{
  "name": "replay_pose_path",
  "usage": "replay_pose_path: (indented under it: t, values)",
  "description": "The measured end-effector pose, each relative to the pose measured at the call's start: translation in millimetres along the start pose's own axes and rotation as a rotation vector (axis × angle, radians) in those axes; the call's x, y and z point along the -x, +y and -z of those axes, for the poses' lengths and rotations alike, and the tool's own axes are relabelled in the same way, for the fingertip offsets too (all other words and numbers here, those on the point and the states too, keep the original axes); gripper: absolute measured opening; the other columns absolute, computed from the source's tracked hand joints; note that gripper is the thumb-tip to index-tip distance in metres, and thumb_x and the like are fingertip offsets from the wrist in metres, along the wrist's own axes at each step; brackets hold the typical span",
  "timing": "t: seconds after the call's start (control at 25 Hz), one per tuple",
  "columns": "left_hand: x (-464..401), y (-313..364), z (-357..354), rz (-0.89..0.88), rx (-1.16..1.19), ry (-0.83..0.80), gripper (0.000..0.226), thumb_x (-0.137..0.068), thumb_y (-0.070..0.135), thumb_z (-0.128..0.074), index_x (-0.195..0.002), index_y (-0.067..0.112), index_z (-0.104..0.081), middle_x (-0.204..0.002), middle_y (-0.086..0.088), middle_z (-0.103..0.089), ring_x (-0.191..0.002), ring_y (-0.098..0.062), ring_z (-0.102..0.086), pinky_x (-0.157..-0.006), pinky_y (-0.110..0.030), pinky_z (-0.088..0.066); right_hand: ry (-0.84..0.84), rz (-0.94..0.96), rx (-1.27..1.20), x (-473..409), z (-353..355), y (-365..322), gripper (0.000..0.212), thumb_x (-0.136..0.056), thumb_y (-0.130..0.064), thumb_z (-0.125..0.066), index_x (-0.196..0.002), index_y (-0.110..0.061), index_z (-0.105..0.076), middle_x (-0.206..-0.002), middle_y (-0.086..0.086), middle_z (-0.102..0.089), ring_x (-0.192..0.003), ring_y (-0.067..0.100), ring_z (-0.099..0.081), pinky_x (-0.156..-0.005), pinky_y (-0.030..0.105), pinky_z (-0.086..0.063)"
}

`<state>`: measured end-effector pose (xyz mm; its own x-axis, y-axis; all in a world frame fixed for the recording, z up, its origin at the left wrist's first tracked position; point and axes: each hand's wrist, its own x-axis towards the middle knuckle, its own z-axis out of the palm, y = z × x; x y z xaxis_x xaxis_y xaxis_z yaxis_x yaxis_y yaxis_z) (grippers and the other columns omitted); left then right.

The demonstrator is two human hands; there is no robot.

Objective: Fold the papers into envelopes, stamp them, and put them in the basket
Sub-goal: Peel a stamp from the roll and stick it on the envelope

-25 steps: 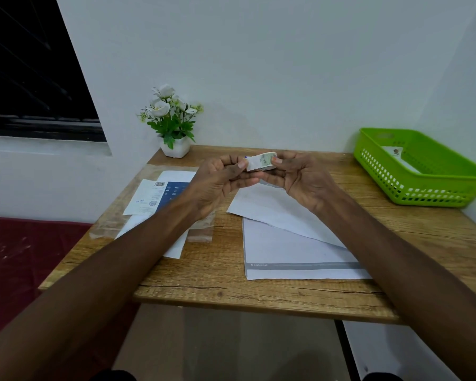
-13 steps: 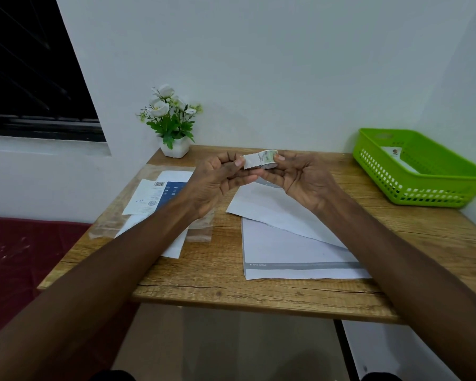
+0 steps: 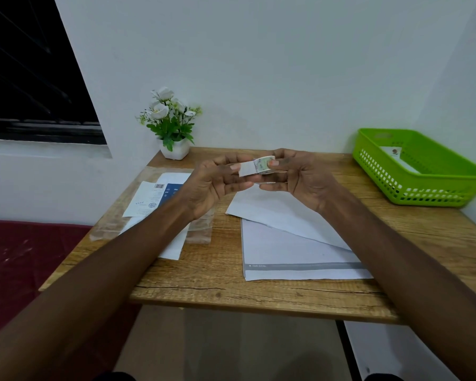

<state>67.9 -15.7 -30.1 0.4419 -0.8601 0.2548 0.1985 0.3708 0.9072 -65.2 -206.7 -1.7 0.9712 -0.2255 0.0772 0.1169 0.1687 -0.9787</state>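
Head view — both hands raised over the table [image 3: 220,270], near its far middle. Right hand [image 3: 300,177] pinches the stamp roll [image 3: 265,165]; left hand [image 3: 217,180] pinches the peeled stamp strip [image 3: 247,169], which runs leftward off the roll, long axis left–right. Folded envelope [image 3: 280,213] lies directly below — closer to the right hand. Basket [image 3: 423,188] far right.

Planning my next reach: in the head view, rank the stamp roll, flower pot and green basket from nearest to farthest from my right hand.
1. Stamp roll: pinched in the right hand itself.
2. Flower pot: back left corner of the table.
3. Green basket: far right edge. Pot and basket are fairly close to call.
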Motion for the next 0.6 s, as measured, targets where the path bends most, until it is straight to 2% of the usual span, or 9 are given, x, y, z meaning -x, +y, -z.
replay_pose_path:
  t: [0.12, 0.24, 0.28, 0.36, 0.48, 0.6]
  values:
    - [2, 4, 0, 0.044, 0.051, -0.066, 0.038, -0.095, 0.015, -0.056, -0.128, -0.002, -0.066, -0.128, -0.028, -0.067, -0.117, -0.038, -0.069, -0.087, -0.036, -0.061, 0.008, -0.007, -0.053, 1, 1, 0, 0.012, -0.083, -0.002, -0.057, -0.090, -0.008, -0.064, -0.103, 0.021, -0.076, -0.093, 0.041, -0.075, -0.070, 0.036, -0.063]
    - [2, 5, -2, 0.057, -0.012, -0.013, 0.050, -0.086, 0.036, -0.077, -0.121, 0.001, -0.071, -0.116, -0.019, -0.074, -0.105, -0.026, -0.074, -0.081, -0.033, -0.062, -0.009, 0.017, 0.022, 1, 5, 1, 0.021, -0.087, 0.002, -0.053, -0.086, -0.007, -0.072, -0.102, 0.018, -0.076, -0.094, 0.042, -0.074, -0.072, 0.035, -0.063]
    - [1, 3, -2, 0.055, -0.058, 0.033, 0.055, -0.081, 0.040, -0.083, -0.118, 0.002, -0.072, -0.110, -0.016, -0.075, -0.099, -0.023, -0.074, -0.077, -0.031, -0.062, -0.019, 0.032, 0.067, 0, 4, 2, 0.016, -0.088, 0.003, -0.058, -0.088, -0.005, -0.071, -0.103, 0.020, -0.075, -0.096, 0.042, -0.074, -0.076, 0.036, -0.064]
    - [0, 0, -2, 0.052, -0.185, 0.118, 0.049, -0.075, 0.036, -0.088, -0.110, 0.004, -0.073, -0.103, -0.010, -0.077, -0.093, -0.021, -0.074, -0.071, -0.026, -0.060, -0.040, 0.061, 0.146, -1, -1, 5, 0.007, -0.086, 0.001, -0.072, -0.092, -0.001, -0.069, -0.108, 0.026, -0.072, -0.102, 0.042, -0.074, -0.082, 0.038, -0.063]
    - [-1, -4, 2, 0.062, -0.331, 0.167, 0.040, -0.069, 0.029, -0.094, -0.099, 0.010, -0.077, -0.096, -0.007, -0.077, -0.087, -0.019, -0.075, -0.065, -0.023, -0.057, -0.012, 0.088, 0.224, -1, -7, 9, 0.033, -0.074, -0.008, -0.087, -0.098, 0.004, -0.068, -0.111, 0.031, -0.071, -0.102, 0.046, -0.074, -0.080, 0.036, -0.063]
    - [-2, -5, 5, 0.082, -0.352, 0.194, 0.041, -0.066, 0.027, -0.094, -0.098, 0.006, -0.078, -0.083, -0.005, -0.075, -0.073, -0.013, -0.070, -0.060, -0.021, -0.054, -0.006, 0.094, 0.216, -1, -7, 10, 0.033, -0.070, -0.007, -0.090, -0.095, 0.003, -0.070, -0.109, 0.035, -0.071, -0.099, 0.050, -0.073, -0.082, 0.041, -0.064]
